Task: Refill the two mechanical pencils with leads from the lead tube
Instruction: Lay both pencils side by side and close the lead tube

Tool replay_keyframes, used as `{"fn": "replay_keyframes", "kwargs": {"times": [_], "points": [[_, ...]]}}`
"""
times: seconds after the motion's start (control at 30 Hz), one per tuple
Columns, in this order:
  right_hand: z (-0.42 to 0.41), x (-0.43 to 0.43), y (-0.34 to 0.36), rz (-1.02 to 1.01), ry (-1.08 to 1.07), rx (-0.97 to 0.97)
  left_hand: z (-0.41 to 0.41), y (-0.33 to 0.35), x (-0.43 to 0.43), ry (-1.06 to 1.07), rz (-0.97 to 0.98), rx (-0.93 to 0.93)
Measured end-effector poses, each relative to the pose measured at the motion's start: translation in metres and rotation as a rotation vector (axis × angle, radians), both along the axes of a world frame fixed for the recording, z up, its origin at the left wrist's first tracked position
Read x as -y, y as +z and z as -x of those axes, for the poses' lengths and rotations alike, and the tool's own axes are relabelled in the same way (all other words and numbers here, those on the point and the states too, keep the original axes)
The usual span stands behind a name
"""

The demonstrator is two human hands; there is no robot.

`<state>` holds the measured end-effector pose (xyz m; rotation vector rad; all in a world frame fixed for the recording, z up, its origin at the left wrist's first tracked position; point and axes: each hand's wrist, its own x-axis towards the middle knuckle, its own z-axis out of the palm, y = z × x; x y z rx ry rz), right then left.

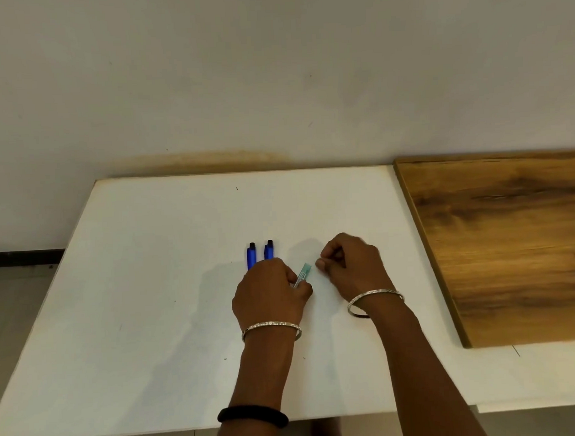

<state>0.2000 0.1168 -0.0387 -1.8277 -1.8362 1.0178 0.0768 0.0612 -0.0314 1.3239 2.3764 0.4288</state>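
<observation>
Two blue pencils point(259, 254) lie parallel — left hand point(271, 291) fingers grasp pale-green lead tube point(303, 274); right hand point(353, 264) clenched.

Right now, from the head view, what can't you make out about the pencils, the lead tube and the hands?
- Two blue mechanical pencils: near halves hidden behind the left hand; tips unseen.
- Lead tube: lower part buried in the left hand's grip; whether it is open is too small to tell, label unreadable.
- Right hand: fingertips pinched together, slightly blurred; whether they hold a cap or a lead cannot be told.
</observation>
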Motion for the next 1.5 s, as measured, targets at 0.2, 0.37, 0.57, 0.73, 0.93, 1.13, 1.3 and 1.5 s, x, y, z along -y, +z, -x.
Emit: {"fn": "replay_keyframes", "kwargs": {"times": [0.2, 0.37, 0.57, 0.73, 0.93, 1.13, 1.3, 1.5], "points": [[-0.017, -0.003, 0.016, 0.135, -0.254, -0.61, -0.004, 0.006, -0.002, -0.018, -0.157, 0.086], [-0.016, -0.003, 0.02, 0.138, -0.14, -0.731, -0.001, 0.01, -0.003, -0.066, -0.257, 0.22], [-0.022, -0.005, 0.023, 0.153, -0.086, -0.811, 0.007, 0.008, -0.005, -0.028, -0.35, 0.38], [-0.027, -0.006, 0.019, 0.134, -0.011, -0.704, 0.01, 0.006, -0.005, -0.022, -0.368, 0.397], [-0.029, -0.006, 0.019, 0.151, 0.07, -0.643, 0.015, 0.005, -0.004, -0.07, -0.356, 0.413], [-0.029, -0.008, 0.02, 0.155, 0.019, -0.664, 0.017, 0.006, -0.005, -0.096, -0.362, 0.473], [-0.03, -0.008, 0.023, 0.174, 0.04, -0.716, 0.019, 0.009, -0.005, -0.045, -0.378, 0.567], [-0.027, -0.008, 0.023, 0.167, 0.051, -0.718, 0.019, 0.009, -0.004, -0.039, -0.388, 0.58]]}}
